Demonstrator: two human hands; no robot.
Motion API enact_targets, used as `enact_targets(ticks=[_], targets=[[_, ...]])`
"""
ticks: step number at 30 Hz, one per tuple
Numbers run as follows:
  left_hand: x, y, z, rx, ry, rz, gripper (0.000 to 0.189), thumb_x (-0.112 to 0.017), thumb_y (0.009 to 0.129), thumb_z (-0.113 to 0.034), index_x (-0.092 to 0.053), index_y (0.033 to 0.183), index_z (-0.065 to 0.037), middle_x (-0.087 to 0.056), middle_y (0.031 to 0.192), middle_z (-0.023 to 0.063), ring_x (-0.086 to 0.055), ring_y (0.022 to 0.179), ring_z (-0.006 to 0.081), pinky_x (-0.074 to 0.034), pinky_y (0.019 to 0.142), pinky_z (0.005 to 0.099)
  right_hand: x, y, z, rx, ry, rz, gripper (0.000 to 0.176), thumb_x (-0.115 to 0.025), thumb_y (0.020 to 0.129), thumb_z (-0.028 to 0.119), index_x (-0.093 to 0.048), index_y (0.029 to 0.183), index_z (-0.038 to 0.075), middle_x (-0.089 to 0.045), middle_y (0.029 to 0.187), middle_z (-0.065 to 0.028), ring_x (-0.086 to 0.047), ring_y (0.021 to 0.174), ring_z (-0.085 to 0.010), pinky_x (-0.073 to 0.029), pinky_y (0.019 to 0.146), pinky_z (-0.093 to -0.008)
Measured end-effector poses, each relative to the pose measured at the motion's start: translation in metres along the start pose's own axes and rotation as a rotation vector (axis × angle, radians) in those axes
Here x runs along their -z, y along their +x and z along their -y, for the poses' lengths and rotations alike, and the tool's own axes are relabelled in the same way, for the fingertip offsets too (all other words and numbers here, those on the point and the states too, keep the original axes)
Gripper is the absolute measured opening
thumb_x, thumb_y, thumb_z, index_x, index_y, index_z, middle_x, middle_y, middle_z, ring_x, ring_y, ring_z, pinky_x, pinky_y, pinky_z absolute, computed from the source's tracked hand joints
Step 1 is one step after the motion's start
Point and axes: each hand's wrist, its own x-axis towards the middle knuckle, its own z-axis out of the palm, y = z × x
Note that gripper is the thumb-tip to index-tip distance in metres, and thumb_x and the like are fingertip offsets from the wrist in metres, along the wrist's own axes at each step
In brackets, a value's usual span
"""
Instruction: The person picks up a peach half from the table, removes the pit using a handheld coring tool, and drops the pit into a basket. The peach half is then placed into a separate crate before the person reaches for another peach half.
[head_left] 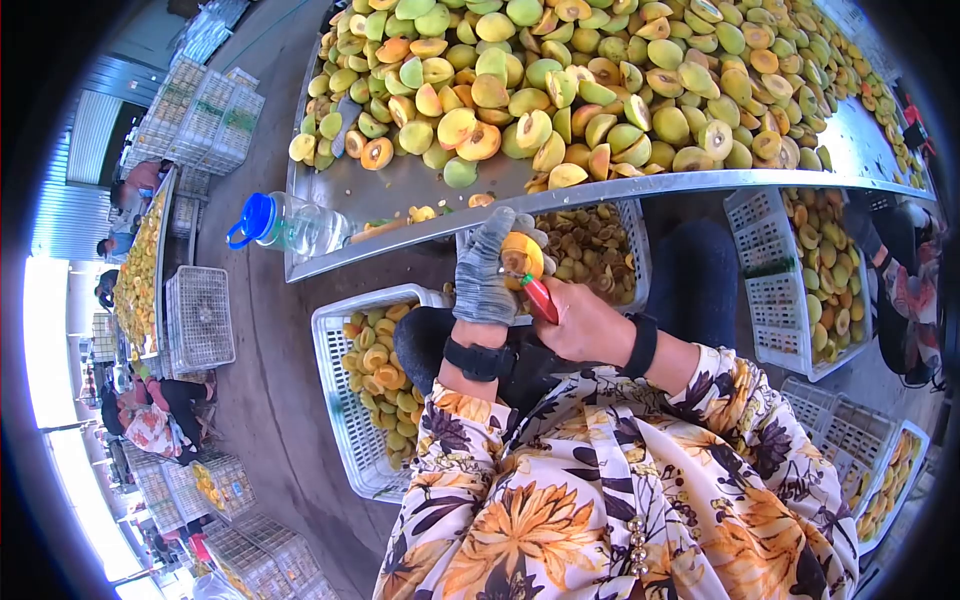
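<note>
My left hand (484,275), in a grey knit glove, is closed around a yellow-orange peach half (522,252), cut side towards me. My right hand (592,322) is bare and grips a small pitting knife (541,299) with a red and green handle. Its metal tip meets the brown centre of the fruit. Both hands are just past the front edge of a metal table (400,237), above a crate (641,255) holding brown pits and scraps. On the table is a large heap of halved peaches (600,90), green to orange.
A water bottle (310,228) with a blue cap lies at the table's left corner. White crates of fruit halves stand at my left (335,400) and right (765,290). Another person (910,290) sits at far right. Stacked crates (200,115) and people are at left.
</note>
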Motion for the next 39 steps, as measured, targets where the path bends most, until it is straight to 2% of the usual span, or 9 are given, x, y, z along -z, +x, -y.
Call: enact_targets(ticks=[6,15,22,24,26,30,32,36,39], targets=[[-0.001,-0.001,-0.001,-0.273,0.223,-0.039,0.031,-0.060,0.080,-0.031,-0.058,0.086,0.000,-0.061,0.071,0.0140,-0.060,0.052,0.0246,-0.051,0.047,0.0325,0.006,-0.001,0.013,-0.486,0.746,0.364,0.006,-0.051,0.080,0.004,-0.047,0.085,0.003,-0.046,0.057,-0.0006,-0.042,0.039,-0.0068,-0.035,0.033,-0.0230],[0.006,0.003,-0.001,0.026,-0.038,0.269,0.032,-0.062,0.079,-0.035,-0.055,0.081,-0.004,-0.059,0.071,0.0144,-0.058,0.053,0.0256,-0.051,0.046,0.0340,0.009,0.000,0.010,-0.622,1.292,0.624,0.014,-0.049,0.084,0.003,-0.047,0.097,0.004,-0.039,0.055,0.0008,-0.030,0.036,-0.0046,-0.030,0.033,-0.0210],[0.065,-0.016,-0.031,-0.349,-0.077,-0.263,0.031,-0.064,0.078,-0.029,-0.055,0.099,-0.008,-0.061,0.080,0.0096,-0.061,0.072,0.0227,-0.053,0.054,0.0327,0.033,0.009,0.005,-0.460,0.647,0.401,0.015,-0.053,0.079,0.003,-0.048,0.093,0.002,-0.046,0.057,-0.0040,-0.048,0.042,-0.0147,-0.039,0.037,-0.0288],[0.140,-0.037,-0.056,-1.082,1.483,-0.182,0.037,-0.066,0.077,-0.028,-0.056,0.106,-0.007,-0.063,0.087,0.0104,-0.062,0.081,0.0226,-0.051,0.065,0.0312,0.029,-0.001,-0.035,-0.258,-0.068,0.261,0.014,-0.052,0.078,0.003,-0.050,0.092,0.002,-0.051,0.062,-0.0085,-0.054,0.053,-0.0201,-0.043,0.046,-0.0331],[0.178,-0.070,-0.088,-0.169,1.328,-0.447,0.040,-0.067,0.075,-0.031,-0.059,0.108,-0.008,-0.063,0.097,0.0127,-0.062,0.086,0.0250,-0.048,0.074,0.0322,0.023,-0.006,-0.059,-0.034,-0.772,0.096,0.013,-0.051,0.077,0.003,-0.051,0.090,0.002,-0.056,0.068,-0.0131,-0.061,0.064,-0.0255,-0.048,0.054,-0.0375],[0.138,-0.084,-0.112,-0.146,1.848,-0.653,0.036,-0.066,0.074,-0.036,-0.064,0.097,-0.008,-0.063,0.094,0.0115,-0.062,0.085,0.0232,-0.048,0.073,0.0325,0.004,0.000,-0.103,-0.111,-0.683,0.217,0.015,-0.055,0.075,0.009,-0.051,0.086,-0.001,-0.059,0.072,-0.0182,-0.061,0.068,-0.0276,-0.050,0.058,-0.0383],[0.111,-0.045,-0.116,-0.387,1.685,-0.469,0.041,-0.063,0.075,-0.039,-0.060,0.106,-0.012,-0.060,0.103,0.0168,-0.058,0.093,0.0310,-0.044,0.082,0.0363,-0.002,0.009,-0.092,-0.799,0.353,0.334,0.014,-0.055,0.077,0.009,-0.048,0.081,-0.003,-0.058,0.067,-0.0145,-0.059,0.053,-0.0210,-0.049,0.045,-0.0329],[0.091,0.083,-0.100,-0.538,1.989,-0.142,0.051,-0.060,0.075,-0.040,-0.051,0.116,-0.011,-0.055,0.109,0.0206,-0.053,0.102,0.0345,-0.041,0.087,0.0386,-0.002,0.006,-0.085,-0.737,0.455,0.131,0.016,-0.055,0.079,0.010,-0.045,0.078,-0.003,-0.056,0.064,-0.0111,-0.054,0.044,-0.0149,-0.045,0.038,-0.0272],[0.029,0.137,-0.084,-0.076,2.063,-0.177,0.060,-0.068,0.069,-0.043,-0.050,0.114,-0.006,-0.054,0.114,0.0176,-0.053,0.103,0.0322,-0.043,0.087,0.0372,0.004,0.001,-0.091,-0.711,0.400,0.107,0.017,-0.055,0.079,0.011,-0.045,0.079,-0.002,-0.055,0.064,-0.0100,-0.053,0.045,-0.0135,-0.044,0.037,-0.0271]])
